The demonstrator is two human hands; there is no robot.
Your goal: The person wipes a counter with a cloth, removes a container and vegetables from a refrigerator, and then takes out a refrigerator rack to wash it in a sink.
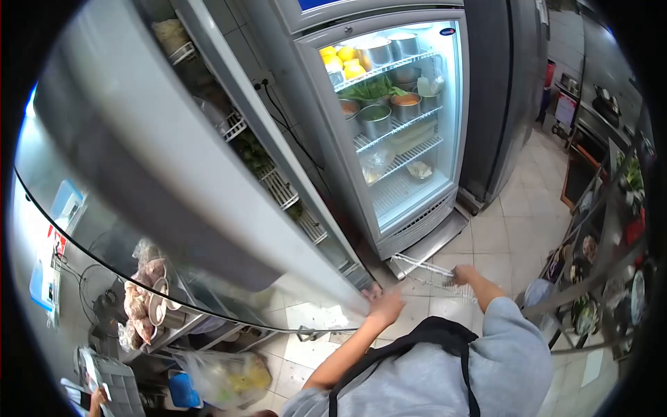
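My right hand (461, 275) is closed round one end of a white wire shelf (424, 270). The shelf is tilted above the tiled floor, in front of the lit display fridge. At the lower edge of a tall fridge door (278, 240) is my left hand (386, 306), its fingers at the rim. The door is blurred and stands ajar; behind it, greens and bagged food show on white wire shelves (278, 187).
A glass-fronted display fridge (385, 125) holds yellow fruit, metal containers and greens. Below it lies a metal tray (434, 236). Bagged meat (142, 299) lies at left, above a clear plastic bag (226, 379). Racks with vegetables (587, 313) stand at right. Another person's hand (97, 399) shows bottom left.
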